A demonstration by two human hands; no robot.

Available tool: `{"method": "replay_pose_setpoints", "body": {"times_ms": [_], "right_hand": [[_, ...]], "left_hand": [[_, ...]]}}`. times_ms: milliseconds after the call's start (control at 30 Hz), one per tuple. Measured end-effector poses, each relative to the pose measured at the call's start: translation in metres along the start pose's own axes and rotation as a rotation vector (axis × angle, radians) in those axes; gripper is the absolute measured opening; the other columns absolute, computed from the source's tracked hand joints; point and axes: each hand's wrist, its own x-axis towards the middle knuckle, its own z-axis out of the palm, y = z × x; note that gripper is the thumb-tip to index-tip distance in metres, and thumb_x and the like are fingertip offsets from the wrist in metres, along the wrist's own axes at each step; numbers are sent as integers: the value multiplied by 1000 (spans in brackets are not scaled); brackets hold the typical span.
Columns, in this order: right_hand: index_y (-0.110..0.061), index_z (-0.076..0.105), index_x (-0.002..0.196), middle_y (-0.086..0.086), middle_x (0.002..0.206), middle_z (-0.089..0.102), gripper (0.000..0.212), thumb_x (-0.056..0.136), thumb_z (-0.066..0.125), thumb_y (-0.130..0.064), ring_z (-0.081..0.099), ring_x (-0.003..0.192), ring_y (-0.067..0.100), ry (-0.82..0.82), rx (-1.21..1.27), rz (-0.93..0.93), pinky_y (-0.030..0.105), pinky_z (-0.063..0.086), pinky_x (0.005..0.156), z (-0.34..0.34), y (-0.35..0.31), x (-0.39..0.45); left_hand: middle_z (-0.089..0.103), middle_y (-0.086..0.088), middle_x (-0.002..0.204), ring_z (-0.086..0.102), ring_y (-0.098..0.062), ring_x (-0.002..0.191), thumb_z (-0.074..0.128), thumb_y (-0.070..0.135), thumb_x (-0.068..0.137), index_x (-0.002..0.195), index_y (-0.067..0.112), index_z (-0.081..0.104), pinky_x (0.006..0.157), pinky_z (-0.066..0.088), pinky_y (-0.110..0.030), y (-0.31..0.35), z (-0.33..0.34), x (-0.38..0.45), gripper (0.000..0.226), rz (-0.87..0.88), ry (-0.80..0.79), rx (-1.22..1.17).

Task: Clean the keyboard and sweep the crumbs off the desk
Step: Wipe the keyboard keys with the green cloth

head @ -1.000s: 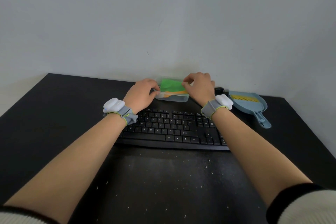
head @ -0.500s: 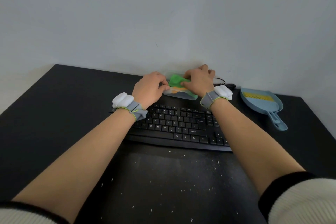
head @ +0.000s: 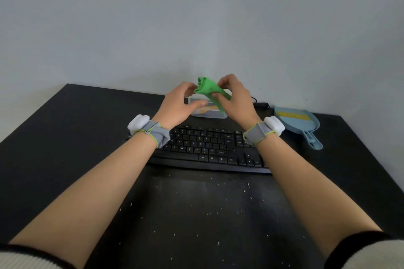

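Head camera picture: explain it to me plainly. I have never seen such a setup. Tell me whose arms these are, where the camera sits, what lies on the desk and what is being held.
There is no machine here. The camera is worn on a person's head and looks forward and down, so both bare forearms reach into view, each with a grey wrist strap carrying a white device.

On the black desk lie a black computer keyboard, a clear plastic box behind it with something orange inside, and a light blue plastic dustpan at the right. Pale crumbs are scattered in front of the keyboard.

The right hand pinches a bright green cloth raised above the box; the left hand touches its other end.
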Motion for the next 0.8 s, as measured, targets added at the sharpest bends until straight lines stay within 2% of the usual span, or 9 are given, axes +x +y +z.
{"method": "replay_pose_setpoints", "body": {"times_ms": [100, 200, 300, 367, 467, 533, 600, 667, 800], "right_hand": [[-15, 54, 105, -9, 101, 62, 25, 88, 71, -21, 60, 101, 8, -38, 101, 63, 17, 42, 82, -5, -11, -21], [-16, 53, 102, -10, 96, 62, 25, 87, 72, -22, 62, 100, 10, -98, 133, 98, 28, 50, 87, -8, -21, -35], [-18, 52, 96, 5, 93, 67, 27, 84, 75, -19, 63, 85, 17, -168, 215, 122, 38, 53, 81, -11, -28, -47], [-15, 51, 103, 14, 99, 71, 31, 85, 76, -14, 65, 84, 21, -238, 381, 202, 41, 52, 78, -13, -37, -56], [-8, 51, 126, 13, 116, 72, 41, 91, 71, -13, 71, 100, 27, -363, 720, 379, 42, 58, 85, -17, -52, -65], [-4, 55, 130, 11, 114, 71, 38, 95, 64, -13, 71, 98, 26, -436, 844, 418, 38, 59, 83, -17, -61, -71], [-2, 61, 126, 9, 110, 72, 32, 96, 61, -13, 70, 97, 23, -506, 870, 428, 37, 58, 85, -17, -66, -73], [-1, 63, 124, 9, 112, 73, 31, 96, 61, -14, 70, 102, 22, -541, 864, 431, 38, 57, 90, -12, -71, -75], [0, 62, 125, 11, 116, 72, 34, 93, 67, -12, 70, 106, 24, -496, 829, 434, 40, 57, 94, 4, -82, -74]], "left_hand": [[69, 9, 110, 65, 0, 102, 75, 33, 86, 118, 17, 63, 92, 48, -18, 14, -4, -16, 38, 23, 13, -121], [73, 8, 103, 68, 0, 95, 73, 33, 88, 110, 14, 69, 89, 51, -17, 24, -8, -32, 29, 42, 25, -169], [74, 3, 103, 69, -2, 95, 71, 27, 90, 110, 10, 70, 88, 50, -15, 28, -14, -45, 26, 87, 27, -180], [74, 1, 105, 69, -3, 95, 68, 20, 93, 111, 8, 70, 89, 49, -15, 29, -21, -53, 22, 111, 18, -190], [72, 2, 109, 66, -4, 101, 61, 12, 97, 114, 13, 68, 95, 47, -20, 27, -30, -59, 19, 150, -19, -175], [70, 6, 111, 64, -2, 105, 57, 9, 98, 117, 17, 65, 98, 45, -20, 28, -38, -66, 22, 160, -27, -172], [70, 9, 111, 63, 1, 106, 57, 9, 98, 117, 19, 63, 98, 46, -18, 29, -45, -71, 23, 152, -20, -194], [72, 5, 107, 67, -4, 103, 60, 13, 97, 117, 18, 64, 95, 48, -20, 27, -51, -77, 21, 134, -7, -203], [76, 0, 89, 71, -14, 89, 71, 26, 91, 108, 17, 69, 89, 52, -30, 21, -61, -89, 20, 73, 91, -189]]}}
